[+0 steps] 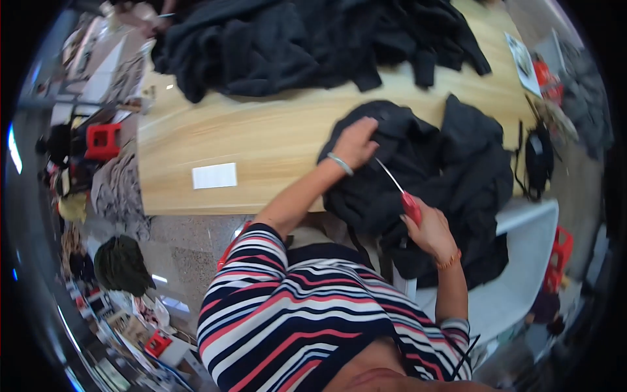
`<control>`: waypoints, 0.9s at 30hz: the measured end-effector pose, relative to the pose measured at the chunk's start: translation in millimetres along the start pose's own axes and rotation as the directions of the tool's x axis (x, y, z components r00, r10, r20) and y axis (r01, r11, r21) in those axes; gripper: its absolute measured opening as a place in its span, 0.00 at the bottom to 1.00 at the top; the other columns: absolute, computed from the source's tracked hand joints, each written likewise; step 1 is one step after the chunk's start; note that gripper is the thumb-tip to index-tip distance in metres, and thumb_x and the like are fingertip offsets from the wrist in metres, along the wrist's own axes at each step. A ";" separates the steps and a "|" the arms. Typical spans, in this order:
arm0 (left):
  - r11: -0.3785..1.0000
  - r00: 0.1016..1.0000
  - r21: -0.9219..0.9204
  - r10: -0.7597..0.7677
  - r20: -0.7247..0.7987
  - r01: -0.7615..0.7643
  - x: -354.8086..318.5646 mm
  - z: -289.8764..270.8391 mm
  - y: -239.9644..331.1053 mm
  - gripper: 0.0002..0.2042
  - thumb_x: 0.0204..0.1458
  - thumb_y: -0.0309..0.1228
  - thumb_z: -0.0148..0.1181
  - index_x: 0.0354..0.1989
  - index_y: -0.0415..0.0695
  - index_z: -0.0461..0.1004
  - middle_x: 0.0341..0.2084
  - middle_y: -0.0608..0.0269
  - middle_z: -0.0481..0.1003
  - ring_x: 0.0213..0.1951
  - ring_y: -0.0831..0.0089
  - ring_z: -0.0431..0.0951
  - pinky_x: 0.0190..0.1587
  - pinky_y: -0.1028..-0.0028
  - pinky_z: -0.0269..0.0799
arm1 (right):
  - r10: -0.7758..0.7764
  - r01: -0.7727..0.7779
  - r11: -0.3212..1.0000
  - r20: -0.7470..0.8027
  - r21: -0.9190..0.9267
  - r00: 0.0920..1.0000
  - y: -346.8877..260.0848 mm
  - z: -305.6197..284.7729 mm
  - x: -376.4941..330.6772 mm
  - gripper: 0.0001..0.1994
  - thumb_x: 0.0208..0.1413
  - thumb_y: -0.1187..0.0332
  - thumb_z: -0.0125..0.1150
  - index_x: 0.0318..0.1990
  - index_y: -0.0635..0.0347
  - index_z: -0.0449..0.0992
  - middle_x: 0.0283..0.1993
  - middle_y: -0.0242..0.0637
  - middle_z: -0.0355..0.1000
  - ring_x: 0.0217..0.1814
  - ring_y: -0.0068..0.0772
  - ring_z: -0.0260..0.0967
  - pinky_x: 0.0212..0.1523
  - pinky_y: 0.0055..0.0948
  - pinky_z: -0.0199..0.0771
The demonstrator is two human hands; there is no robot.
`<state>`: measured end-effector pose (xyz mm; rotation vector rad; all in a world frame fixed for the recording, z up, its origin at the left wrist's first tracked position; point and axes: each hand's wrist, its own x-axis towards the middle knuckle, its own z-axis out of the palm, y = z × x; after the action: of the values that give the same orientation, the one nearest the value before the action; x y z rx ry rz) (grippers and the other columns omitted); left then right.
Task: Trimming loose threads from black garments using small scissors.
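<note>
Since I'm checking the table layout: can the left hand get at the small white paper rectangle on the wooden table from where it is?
Probably yes. The left hand rests on the black garment, and only bare wooden table lies between it and the white paper rectangle.

Tabletop (pixel 261 137): light wood, long, w/ visible grain, running from upper right to lower left; near edge bends w/ the lens. On it, far side: big heap of black garments (pixel 307 39), spread along most of the far edge, sleeves hanging toward the middle. Near side, right: a second black garment (pixel 450 163), bunched up, partly draped over the near edge. Left hand (pixel 356 142) rests flat on this garment, right hand (pixel 431 228) on its overhanging part. Near left corner: small white paper slip (pixel 214 176), lying flat, well apart from both piles. Far right end: a printed sheet (pixel 522 62) at the edge. Middle strip betw. the two piles is bare wood.
</note>
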<state>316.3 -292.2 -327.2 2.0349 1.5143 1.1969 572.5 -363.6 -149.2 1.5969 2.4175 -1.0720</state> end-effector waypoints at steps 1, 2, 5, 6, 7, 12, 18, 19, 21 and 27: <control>0.999 0.997 -0.002 -0.046 -0.062 0.046 -8.4 -3.2 -8.6 0.26 0.46 0.25 0.68 0.57 0.37 0.70 0.52 0.43 0.74 0.54 0.44 0.73 0.60 0.58 0.69 | 0.033 -0.034 0.999 0.048 0.028 0.998 -5.6 -2.2 2.1 0.24 0.57 0.62 0.63 0.61 0.54 0.70 0.38 0.53 0.78 0.43 0.58 0.76 0.47 0.48 0.74; 0.995 0.995 0.063 -0.072 -0.068 0.076 -23.7 -5.5 -26.1 0.26 0.48 0.25 0.66 0.58 0.38 0.70 0.52 0.44 0.74 0.53 0.46 0.74 0.58 0.59 0.70 | 0.042 -0.048 0.997 0.095 0.058 0.995 -12.3 -2.7 4.0 0.24 0.58 0.61 0.62 0.62 0.51 0.69 0.40 0.54 0.78 0.45 0.61 0.74 0.49 0.50 0.74; 0.985 0.994 0.147 -0.099 0.049 0.091 -47.1 -18.2 -39.9 0.26 0.49 0.26 0.66 0.60 0.40 0.70 0.52 0.46 0.74 0.50 0.49 0.74 0.55 0.59 0.70 | 0.084 -0.086 0.996 0.194 -0.001 0.977 -28.8 8.3 5.6 0.24 0.58 0.61 0.61 0.62 0.52 0.69 0.41 0.54 0.78 0.46 0.59 0.75 0.49 0.50 0.74; 0.974 0.991 0.194 -0.126 0.053 0.113 -56.3 -18.5 -38.8 0.27 0.50 0.27 0.66 0.60 0.41 0.70 0.51 0.47 0.74 0.49 0.50 0.74 0.53 0.60 0.70 | 0.092 -0.091 0.996 0.241 -0.018 0.966 -34.9 12.2 6.2 0.24 0.58 0.61 0.61 0.62 0.53 0.68 0.41 0.53 0.78 0.46 0.59 0.75 0.49 0.49 0.74; 0.977 0.992 0.186 -0.113 0.049 0.102 -63.6 -20.8 -40.5 0.29 0.49 0.29 0.68 0.62 0.43 0.69 0.47 0.49 0.74 0.47 0.51 0.73 0.51 0.60 0.70 | 0.073 -0.070 0.997 0.267 -0.019 0.961 -34.6 21.5 6.5 0.24 0.58 0.62 0.61 0.61 0.56 0.68 0.41 0.53 0.78 0.47 0.58 0.75 0.49 0.50 0.74; 0.979 0.985 0.109 -0.174 -0.004 0.173 -100.3 -42.1 -30.7 0.30 0.49 0.30 0.69 0.63 0.42 0.67 0.36 0.53 0.72 0.39 0.55 0.71 0.45 0.62 0.70 | 0.107 -0.104 0.994 0.270 -0.023 0.957 -43.6 32.2 -1.8 0.25 0.59 0.62 0.60 0.62 0.57 0.67 0.39 0.53 0.78 0.46 0.58 0.76 0.50 0.48 0.74; 0.813 0.819 -0.132 -0.573 -0.011 0.567 -150.9 -43.2 -5.9 0.25 0.50 0.29 0.70 0.57 0.39 0.71 0.30 0.62 0.71 0.25 0.74 0.69 0.30 0.74 0.70 | 0.110 -0.112 0.994 0.282 -0.008 0.953 -51.6 38.2 -20.0 0.24 0.59 0.63 0.60 0.62 0.58 0.68 0.38 0.53 0.78 0.42 0.58 0.77 0.47 0.48 0.75; 0.754 0.769 -0.165 -0.638 0.052 0.636 -156.8 -44.5 -1.7 0.24 0.51 0.29 0.70 0.56 0.39 0.71 0.29 0.64 0.71 0.24 0.77 0.68 0.29 0.75 0.69 | 0.118 -0.127 0.992 0.250 0.017 0.961 -51.7 39.7 -23.2 0.24 0.59 0.63 0.60 0.62 0.58 0.68 0.37 0.53 0.78 0.41 0.58 0.77 0.46 0.48 0.75; 0.662 0.695 -0.221 -0.706 0.137 0.716 -163.3 -44.0 1.8 0.23 0.51 0.31 0.71 0.55 0.40 0.73 0.27 0.68 0.75 0.24 0.81 0.70 0.27 0.77 0.69 | 0.126 -0.133 0.991 0.238 0.012 0.963 -49.8 46.5 -29.2 0.24 0.59 0.63 0.60 0.62 0.57 0.68 0.37 0.53 0.78 0.41 0.58 0.77 0.46 0.48 0.75; -0.068 0.290 -0.591 -0.823 0.489 0.803 -140.1 -41.5 -15.7 0.21 0.51 0.27 0.71 0.54 0.39 0.73 0.36 0.66 0.80 0.35 0.78 0.78 0.34 0.77 0.73 | 0.059 -0.063 0.998 0.281 0.004 0.958 -60.8 60.4 -42.7 0.23 0.58 0.64 0.59 0.61 0.57 0.69 0.37 0.53 0.78 0.42 0.57 0.77 0.45 0.49 0.75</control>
<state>263.1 -421.3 -372.9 0.2158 1.3861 0.9513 522.9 -445.4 -146.6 1.4014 2.1676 -1.2126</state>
